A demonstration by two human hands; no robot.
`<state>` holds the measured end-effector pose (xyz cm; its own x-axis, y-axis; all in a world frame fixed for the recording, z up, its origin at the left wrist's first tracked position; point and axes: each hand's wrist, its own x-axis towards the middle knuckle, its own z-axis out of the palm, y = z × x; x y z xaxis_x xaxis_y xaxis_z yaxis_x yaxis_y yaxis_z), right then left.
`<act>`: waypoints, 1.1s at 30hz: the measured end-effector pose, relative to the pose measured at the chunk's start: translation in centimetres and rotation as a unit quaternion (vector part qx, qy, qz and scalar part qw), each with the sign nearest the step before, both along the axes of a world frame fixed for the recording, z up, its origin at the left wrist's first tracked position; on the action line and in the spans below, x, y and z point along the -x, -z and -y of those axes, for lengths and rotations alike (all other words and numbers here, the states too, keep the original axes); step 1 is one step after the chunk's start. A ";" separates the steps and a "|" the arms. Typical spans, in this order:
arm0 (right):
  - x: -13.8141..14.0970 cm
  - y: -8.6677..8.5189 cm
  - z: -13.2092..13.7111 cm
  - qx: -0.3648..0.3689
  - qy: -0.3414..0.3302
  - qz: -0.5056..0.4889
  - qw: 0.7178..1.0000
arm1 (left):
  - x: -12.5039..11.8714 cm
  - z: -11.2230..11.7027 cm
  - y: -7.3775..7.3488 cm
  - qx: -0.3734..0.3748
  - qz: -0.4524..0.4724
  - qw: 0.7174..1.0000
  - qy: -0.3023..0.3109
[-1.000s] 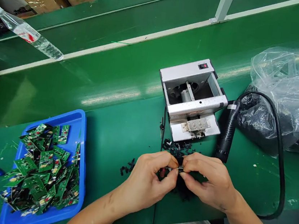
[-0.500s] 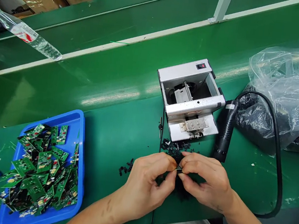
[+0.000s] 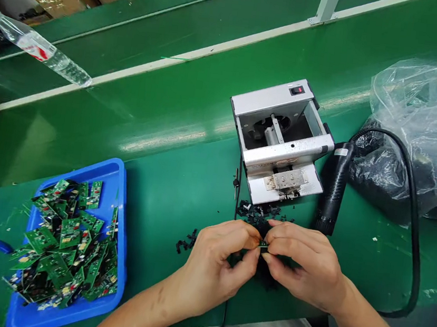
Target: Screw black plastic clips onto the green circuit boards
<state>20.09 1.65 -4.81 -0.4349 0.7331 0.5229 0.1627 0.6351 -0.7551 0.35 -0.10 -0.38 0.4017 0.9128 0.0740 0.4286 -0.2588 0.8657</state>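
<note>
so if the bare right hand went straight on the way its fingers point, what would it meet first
Likely the bare left hand: its fingertips sit just across the small green board the right hand pinches; any gap in depth is unclear.

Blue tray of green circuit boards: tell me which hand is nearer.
Left. The left hand is right of the blue tray, apart from it; the right hand is farther right, beyond the left one.
</note>
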 end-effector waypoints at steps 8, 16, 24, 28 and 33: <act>0.6 -0.2 0.1 0.044 0.024 -0.040 0.998 | -0.2 0.2 0.5 -0.069 -0.022 0.997 -0.016; 0.3 -0.3 -0.4 0.029 0.011 -0.063 0.998 | -0.3 1.5 0.5 -0.184 -0.141 0.973 -0.009; -3.0 -0.6 -0.2 0.061 0.092 -0.042 0.993 | 0.8 -0.2 -1.1 -0.140 -0.044 0.989 0.010; -7.9 -1.6 -2.3 0.169 0.407 0.066 0.895 | 2.3 -2.8 0.3 -0.256 -0.057 0.962 -0.079; -8.9 -1.3 -6.6 0.292 0.443 0.303 0.792 | 3.0 -5.7 3.9 -0.348 -0.071 0.933 -0.064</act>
<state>29.03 8.24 -3.49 0.3431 0.9309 -0.1255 0.7938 -0.3587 -0.4911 -2.60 5.56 -4.30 0.3436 0.7044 0.6211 0.5921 -0.6759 0.4388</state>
